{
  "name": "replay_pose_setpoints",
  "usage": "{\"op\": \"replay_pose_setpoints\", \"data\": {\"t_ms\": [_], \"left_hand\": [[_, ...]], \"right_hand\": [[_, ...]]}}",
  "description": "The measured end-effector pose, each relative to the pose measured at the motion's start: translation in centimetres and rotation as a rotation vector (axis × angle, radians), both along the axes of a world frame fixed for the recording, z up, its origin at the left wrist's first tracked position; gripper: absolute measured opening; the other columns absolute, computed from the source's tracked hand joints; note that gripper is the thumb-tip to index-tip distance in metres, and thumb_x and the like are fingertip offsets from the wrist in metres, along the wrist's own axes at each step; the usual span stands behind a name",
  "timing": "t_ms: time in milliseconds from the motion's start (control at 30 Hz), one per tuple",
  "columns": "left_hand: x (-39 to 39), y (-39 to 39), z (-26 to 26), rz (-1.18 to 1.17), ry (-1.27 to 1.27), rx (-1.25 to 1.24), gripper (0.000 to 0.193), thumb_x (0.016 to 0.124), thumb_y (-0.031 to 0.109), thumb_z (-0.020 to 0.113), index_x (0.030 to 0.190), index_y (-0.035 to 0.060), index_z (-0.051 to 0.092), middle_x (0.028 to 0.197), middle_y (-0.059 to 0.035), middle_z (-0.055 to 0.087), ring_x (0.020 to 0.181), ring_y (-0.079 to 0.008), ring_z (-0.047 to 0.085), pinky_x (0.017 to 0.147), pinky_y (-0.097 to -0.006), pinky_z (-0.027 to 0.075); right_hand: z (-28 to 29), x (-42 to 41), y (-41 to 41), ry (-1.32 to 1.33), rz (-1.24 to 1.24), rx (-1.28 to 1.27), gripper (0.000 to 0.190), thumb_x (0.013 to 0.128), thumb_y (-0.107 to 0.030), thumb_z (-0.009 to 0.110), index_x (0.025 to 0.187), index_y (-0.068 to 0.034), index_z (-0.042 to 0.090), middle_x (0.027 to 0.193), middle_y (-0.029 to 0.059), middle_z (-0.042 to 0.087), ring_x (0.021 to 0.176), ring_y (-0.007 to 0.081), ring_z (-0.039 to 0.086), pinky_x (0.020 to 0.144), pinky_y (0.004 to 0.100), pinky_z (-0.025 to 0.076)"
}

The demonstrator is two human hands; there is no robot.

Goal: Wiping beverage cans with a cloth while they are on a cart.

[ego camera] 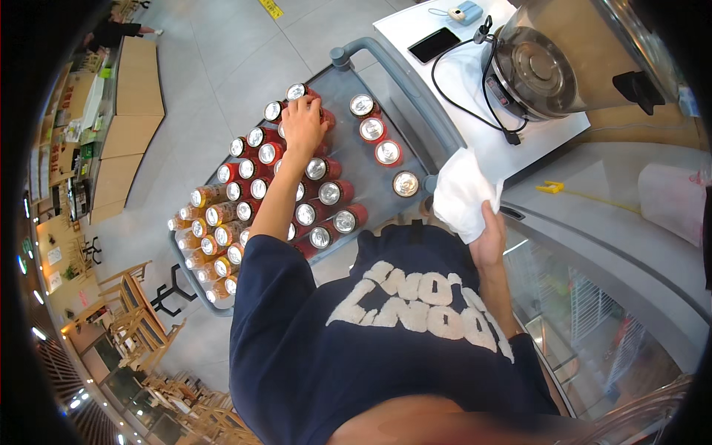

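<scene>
My left hand [303,125] is over the far rows of red drink cans [329,193], its fingers closed around the top of one can, which they mostly hide. The cans stand upright on a grey cart [367,183], with several bottles with orange-brown contents and gold-topped cans [222,235] at its left end. Apart from the main group, three red cans [371,129] and one gold-topped can [405,183] stand near the cart's handle. A crumpled white cloth or tissue [459,192] is pinched in my right hand [489,233], to the right of the cart.
The cart's grey handle [409,94] borders a white table [517,150] bearing a black phone [434,45], a black cable and a round metal appliance [531,72]. A glass-doored fridge [589,289] is close on my right. Wooden chairs and a counter [130,111] stand left; a person is far off.
</scene>
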State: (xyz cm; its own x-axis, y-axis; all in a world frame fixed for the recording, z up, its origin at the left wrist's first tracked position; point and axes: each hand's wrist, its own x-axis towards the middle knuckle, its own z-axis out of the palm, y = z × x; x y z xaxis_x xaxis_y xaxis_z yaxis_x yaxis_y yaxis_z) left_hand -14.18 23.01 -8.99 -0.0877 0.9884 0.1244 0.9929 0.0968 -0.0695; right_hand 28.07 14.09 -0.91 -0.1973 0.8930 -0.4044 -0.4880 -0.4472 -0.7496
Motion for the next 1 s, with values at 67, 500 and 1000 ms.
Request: {"op": "replay_pose_setpoints", "data": {"t_ms": [67,500,1000], "left_hand": [[1.1,0.6,0.3,-0.123,-0.03,0.072,0.071,0.07,0.031,0.087,0.134,0.0156,0.058,0.137,-0.0078,0.057,0.128,-0.03,0.051,0.103,-0.0475,0.042],[1.9,2.3,1.4,-0.374,-0.393,-0.044,0.068,0.072,0.022,0.086,0.132,0.0142,0.057,0.122,-0.0106,0.064,0.118,-0.0331,0.058,0.101,-0.0483,0.045],[11.9,-17.9,8.0,0.489,-2.511,0.71,0.061,0.105,0.057,0.043,0.139,0.0071,0.052,0.13,-0.0122,0.063,0.122,-0.0241,0.061,0.102,-0.0429,0.05]], "right_hand": [[-0.1,-0.3,0.3,0.003,0.05,0.025,0.052,0.108,-0.02,0.04,0.148,0.012,0.035,0.147,0.0237,0.05,0.135,0.0323,0.053,0.116,0.0425,0.04],[1.9,-2.8,-0.4,-0.047,0.147,0.101,0.052,0.108,-0.022,0.043,0.149,0.01,0.036,0.145,0.0205,0.051,0.132,0.0277,0.054,0.114,0.0387,0.04],[6.9,-20.4,-2.2,-0.632,0.672,1.213,0.046,0.1,-0.012,0.051,0.144,0.002,0.049,0.151,0.0244,0.043,0.141,0.0374,0.041,0.115,0.0457,0.033]]}}
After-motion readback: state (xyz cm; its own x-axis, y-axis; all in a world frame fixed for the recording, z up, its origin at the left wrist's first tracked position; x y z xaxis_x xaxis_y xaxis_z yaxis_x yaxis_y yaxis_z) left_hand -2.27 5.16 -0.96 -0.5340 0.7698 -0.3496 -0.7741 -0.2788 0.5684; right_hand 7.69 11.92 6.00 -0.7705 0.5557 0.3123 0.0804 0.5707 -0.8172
